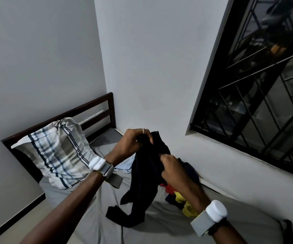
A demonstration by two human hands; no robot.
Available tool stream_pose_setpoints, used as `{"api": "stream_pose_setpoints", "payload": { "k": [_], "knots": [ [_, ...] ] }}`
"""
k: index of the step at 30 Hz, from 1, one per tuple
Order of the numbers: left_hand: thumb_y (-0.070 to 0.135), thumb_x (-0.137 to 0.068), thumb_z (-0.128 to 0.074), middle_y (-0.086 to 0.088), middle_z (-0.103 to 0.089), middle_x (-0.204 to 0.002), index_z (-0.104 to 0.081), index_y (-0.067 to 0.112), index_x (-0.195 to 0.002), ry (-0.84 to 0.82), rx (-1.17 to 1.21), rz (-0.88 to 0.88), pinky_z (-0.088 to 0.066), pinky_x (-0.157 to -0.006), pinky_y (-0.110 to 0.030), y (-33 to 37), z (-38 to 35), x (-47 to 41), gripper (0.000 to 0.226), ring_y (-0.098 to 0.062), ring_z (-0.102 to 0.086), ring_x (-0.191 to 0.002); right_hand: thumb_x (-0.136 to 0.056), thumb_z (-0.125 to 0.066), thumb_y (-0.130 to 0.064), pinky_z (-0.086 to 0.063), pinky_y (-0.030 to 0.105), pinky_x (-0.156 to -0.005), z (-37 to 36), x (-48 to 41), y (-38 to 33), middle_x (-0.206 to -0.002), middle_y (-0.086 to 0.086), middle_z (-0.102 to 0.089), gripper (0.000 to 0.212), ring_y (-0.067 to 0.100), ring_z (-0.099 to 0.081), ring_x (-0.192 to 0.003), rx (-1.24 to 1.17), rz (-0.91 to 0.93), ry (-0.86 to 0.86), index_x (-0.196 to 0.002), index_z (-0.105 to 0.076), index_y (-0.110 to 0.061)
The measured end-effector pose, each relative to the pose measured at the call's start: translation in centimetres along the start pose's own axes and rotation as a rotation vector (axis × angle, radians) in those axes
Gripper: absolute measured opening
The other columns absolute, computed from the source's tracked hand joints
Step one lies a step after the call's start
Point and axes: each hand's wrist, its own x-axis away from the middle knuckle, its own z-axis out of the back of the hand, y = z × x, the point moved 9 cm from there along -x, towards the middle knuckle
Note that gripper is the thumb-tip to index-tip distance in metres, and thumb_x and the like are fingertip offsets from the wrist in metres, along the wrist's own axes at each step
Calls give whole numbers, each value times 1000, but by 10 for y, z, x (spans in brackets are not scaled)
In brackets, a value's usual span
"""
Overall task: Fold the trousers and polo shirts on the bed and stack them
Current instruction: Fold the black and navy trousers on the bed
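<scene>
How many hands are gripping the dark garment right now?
2. The left hand pinches the dark garment at its top; the right hand grips it lower down. Some fingers are hidden in cloth.

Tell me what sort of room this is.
Most likely a bedroom: a bed with a dark wooden headboard, a striped pillow leaning against it, and a barred window in the side wall.

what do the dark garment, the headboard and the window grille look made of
Dark garment: soft, thin, matte fabric, maybe cotton knit; it hangs limp and creased. Headboard: seemingly dark brown wood with a slight sheen, in straight slats. Window grille: probably black painted metal, judging by its thin rigid bars.
</scene>
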Motion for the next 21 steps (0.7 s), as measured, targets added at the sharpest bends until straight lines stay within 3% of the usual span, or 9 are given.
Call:
{"api": "stream_pose_setpoints", "payload": {
  "k": [4, 7, 8, 10, 12, 13, 16, 19, 21],
  "knots": [
    [-22, -68, -56, 10, -74, -89, -73, 24, -89, 11, -68, -34, -58, -71, -37, 0, -3, 8, 53, -11, -71, -79, -92, -46, 5, -40, 37, -67, -22, 10, 11, -93, 17, -55, 17, 30, -58, -80, 238, -23, -231, -95, -56, -8],
    [-18, -62, -59, 14, -71, -83, -75, 25, -89, 83, -150, 1, -50, -66, -22, -14, 9, 16, 54, -5, -66, -73, -99, -48, -9, -52, 38, -72, -19, 20, 34, -89, 11, -60, 16, 24, -59, -78, 208, -74, -302, -101, -64, -7],
    [-14, -64, -62, 14, -72, -82, -75, 25, -89, 116, -160, 27, -50, -66, -21, -21, 15, 20, 49, -3, -66, -73, -95, -52, -12, -54, 33, -67, -9, 21, 41, -83, 3, -62, 16, 20, -64, -73, 198, -98, -261, -98, -68, -12],
    [-1, -70, -73, 11, -73, -79, -74, 26, -90, 173, -146, 81, -50, -66, -25, -33, 24, 30, 34, -4, -67, -71, -83, -55, -9, -42, 17, -59, 27, 15, 38, -80, -11, -62, 26, 11, -62, -69, 195, -26, -38, -93, -71, -27],
    [11, -73, -81, 11, -73, -77, -74, 25, -90, 213, -120, 97, -49, -65, -23, -31, 29, 35, 23, -5, -65, -68, -72, -62, 4, -36, 20, -65, 45, 13, 16, -97, -13, -63, 47, 13, -59, -77, 320, 118, 3, -98, -71, -34],
    [13, -73, -78, 11, -72, -77, -73, 24, -90, 214, -118, 81, -48, -65, -22, -25, 28, 35, 21, -5, -66, -68, -72, -65, 6, -39, 21, -68, 45, 14, 3, -109, -15, -62, 55, 15, -62, -86, 319, 185, -29, -106, -69, -37],
    [8, -72, -71, 12, -74, -80, -73, 25, -91, 172, -124, 32, -55, -68, -29, -3, 18, 32, 25, -6, -70, -74, -77, -70, 2, -52, 29, -87, 31, 30, -19, -133, -12, -64, 80, 18, -65, -112, 154, 206, -67, -140, -48, -41],
    [0, -73, -74, 12, -76, -83, -73, 24, -91, 188, -100, 26, -59, -72, -35, 3, 15, 31, 30, -4, -73, -80, -79, -66, -1, -53, 34, -73, 21, 37, -21, -115, -3, -69, 86, 26, -69, -93, 134, 91, -75, -148, -34, -41],
    [5, -75, -76, 11, -77, -85, -72, 24, -92, 215, -60, 33, -59, -75, -36, 4, 15, 33, 25, -5, -74, -82, -78, -71, -1, -52, 34, -63, 17, 36, -17, -114, -5, -70, 75, 21, -69, -80, -157, 2, -22, -136, -41, -36]
  ]
}}
